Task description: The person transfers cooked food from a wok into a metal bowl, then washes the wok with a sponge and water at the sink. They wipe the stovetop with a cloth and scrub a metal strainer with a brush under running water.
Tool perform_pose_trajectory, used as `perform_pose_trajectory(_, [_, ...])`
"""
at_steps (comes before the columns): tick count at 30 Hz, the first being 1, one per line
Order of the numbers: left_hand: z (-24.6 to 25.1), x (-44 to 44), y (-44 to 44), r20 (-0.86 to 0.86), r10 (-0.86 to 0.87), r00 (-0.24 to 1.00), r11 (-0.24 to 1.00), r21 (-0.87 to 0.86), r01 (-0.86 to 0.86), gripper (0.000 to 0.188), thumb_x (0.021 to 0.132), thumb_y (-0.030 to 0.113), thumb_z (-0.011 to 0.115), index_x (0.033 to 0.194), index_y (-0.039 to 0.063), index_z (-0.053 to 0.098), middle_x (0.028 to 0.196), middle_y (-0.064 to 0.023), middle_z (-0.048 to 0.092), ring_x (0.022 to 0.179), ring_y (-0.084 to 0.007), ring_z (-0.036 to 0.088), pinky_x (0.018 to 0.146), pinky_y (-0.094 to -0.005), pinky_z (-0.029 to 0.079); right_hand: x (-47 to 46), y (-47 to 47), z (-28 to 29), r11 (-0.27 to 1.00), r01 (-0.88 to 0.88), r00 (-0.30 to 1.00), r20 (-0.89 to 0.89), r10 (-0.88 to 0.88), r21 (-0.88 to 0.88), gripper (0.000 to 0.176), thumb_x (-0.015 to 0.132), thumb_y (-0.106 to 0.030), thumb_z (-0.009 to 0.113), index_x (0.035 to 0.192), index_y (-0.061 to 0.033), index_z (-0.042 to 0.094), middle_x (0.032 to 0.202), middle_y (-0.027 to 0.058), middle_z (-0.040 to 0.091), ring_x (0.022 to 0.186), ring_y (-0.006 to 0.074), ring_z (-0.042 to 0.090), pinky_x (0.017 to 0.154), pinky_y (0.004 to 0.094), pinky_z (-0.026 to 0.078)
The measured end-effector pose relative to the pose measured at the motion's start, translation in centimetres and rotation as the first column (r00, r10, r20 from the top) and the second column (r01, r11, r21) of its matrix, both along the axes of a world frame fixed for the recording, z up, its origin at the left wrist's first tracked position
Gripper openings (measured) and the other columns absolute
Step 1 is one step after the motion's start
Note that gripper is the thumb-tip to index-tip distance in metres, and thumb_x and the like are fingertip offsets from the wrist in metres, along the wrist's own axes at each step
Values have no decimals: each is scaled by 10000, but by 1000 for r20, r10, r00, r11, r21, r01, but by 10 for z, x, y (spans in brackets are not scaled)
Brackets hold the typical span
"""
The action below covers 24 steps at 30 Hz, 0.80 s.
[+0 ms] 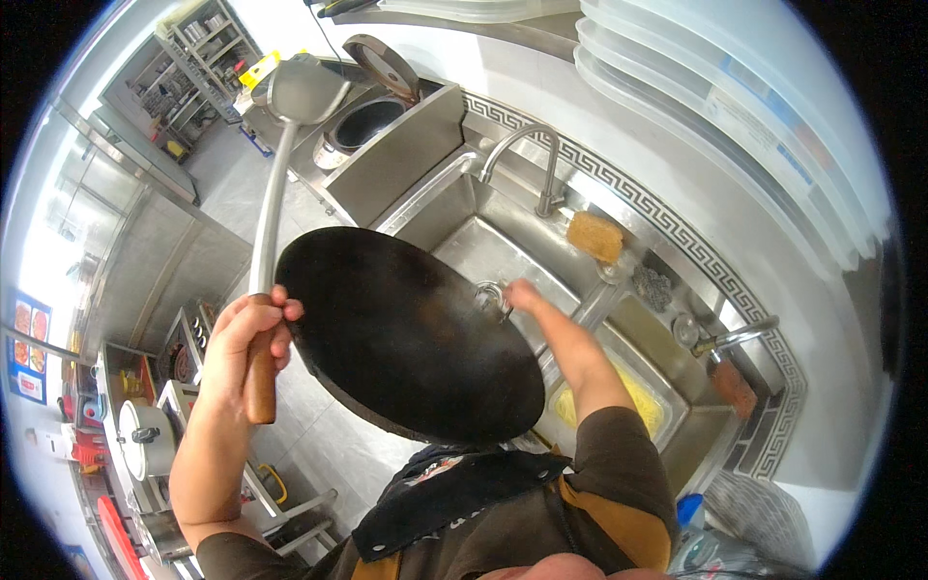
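Observation:
My left hand [250, 337] is wrapped around the wooden handle of a long steel wok spatula [272, 196], whose blade points up and away. Its fingertips also meet the left rim of a large black wok [413, 341], which is tilted with its dark inside facing me. Across the wok, my right hand [522, 296] is over the steel sink basin [500, 246], fingers curled, at the wok's far rim. Shiny round metal [491, 291] shows beside those fingers; whether they grip it, or the rim, is unclear. The wok hides part of the basin.
A gooseneck tap [554, 163] stands behind the sink. A yellow sponge [594, 237] and a steel wool scrubber [652, 286] lie on the ledge. The second basin [652, 326] contains something yellow. An open rice cooker [370, 123] stands beyond the sink; translucent plastic bins [696, 87] hang over at right.

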<state>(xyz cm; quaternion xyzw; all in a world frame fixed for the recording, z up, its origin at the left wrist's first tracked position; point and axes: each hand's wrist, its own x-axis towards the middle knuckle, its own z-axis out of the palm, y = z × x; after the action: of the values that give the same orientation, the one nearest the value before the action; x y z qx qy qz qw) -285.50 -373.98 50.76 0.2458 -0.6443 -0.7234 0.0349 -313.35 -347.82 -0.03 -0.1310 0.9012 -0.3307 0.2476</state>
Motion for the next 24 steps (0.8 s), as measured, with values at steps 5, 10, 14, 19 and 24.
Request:
perform_pose_trajectory(5, [-11,23,-31,-77,13,997,994,108,-4,175,829,100,564,989,31,556,922,-92,625,569,-73,510,505,-200,438,-23,35,59,982,-64,997,-30,71,177,264,822,-275,574,788,-66,730,806,144,699,729,279,673,711,407,524])
perform_pose_trajectory(10, [-30,60,-82,-104,-80,991,993,77,88,178,824,94,560,991,31,563,927,-105,641,560,-86,499,498,-213,440,54,38,73,980,-51,992,-107,72,194,304,808,-344,564,680,-121,726,816,135,699,754,303,658,769,411,514])
perform_pose_trajectory(14, [-77,116,-128,-65,-159,985,987,-26,157,174,791,55,535,961,39,568,922,-100,624,509,-97,500,448,-216,426,111,58,100,901,392,907,-243,-344,188,261,830,-317,569,788,-110,724,799,108,700,753,292,663,745,417,513])
perform_pose_trajectory(19, [-124,173,-155,5,-448,894,893,-40,448,195,730,0,522,917,34,567,729,-43,553,469,-101,515,422,-218,411,225,105,168,747,634,761,-334,-557,200,274,874,-345,572,933,-122,718,948,122,696,950,309,642,850,479,460])
perform_pose_trajectory(24, [-134,195,-127,175,-692,701,672,-200,713,227,701,-54,550,908,21,605,623,-20,546,510,-108,536,483,-240,422,342,166,225,579,806,560,-480,-675,125,264,878,-346,580,955,-136,720,1027,100,697,1055,311,612,900,485,427])
